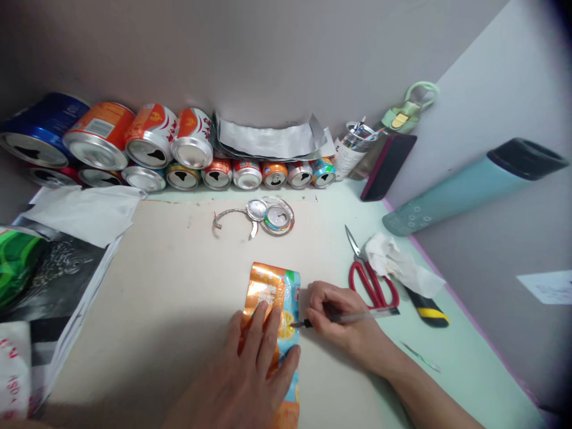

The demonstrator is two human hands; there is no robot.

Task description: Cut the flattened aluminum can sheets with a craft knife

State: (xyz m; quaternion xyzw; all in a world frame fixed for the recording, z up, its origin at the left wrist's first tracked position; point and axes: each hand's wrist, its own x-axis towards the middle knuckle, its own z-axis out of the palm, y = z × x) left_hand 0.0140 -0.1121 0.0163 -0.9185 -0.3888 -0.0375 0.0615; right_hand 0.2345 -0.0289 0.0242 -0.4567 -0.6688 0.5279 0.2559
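Observation:
A cut-open sheet of drink-can metal (267, 285), orange and blue with a printed citrus slice, lies on the beige board (187, 286). My left hand (257, 363) rests on it with the fingers stretched out, pressing it flat. In my right hand (339, 319) is a pen (357, 314) with a clear barrel, gripped between thumb and fingers. Its dark tip points left and meets the sheet at the citrus print; whether it leaves a mark I cannot tell. The lower part of the sheet is partly hidden by my left hand.
Cans (152, 140) lie stacked along the wall, beside curved metal sheets (268, 140). Cut can ends (277, 218) sit behind the sheet. Red-handled scissors (373, 286), crumpled tissue (388, 259), a black-yellow handle (429, 310) and a teal bottle (456, 193) are on the right. Papers (84, 211) lie left.

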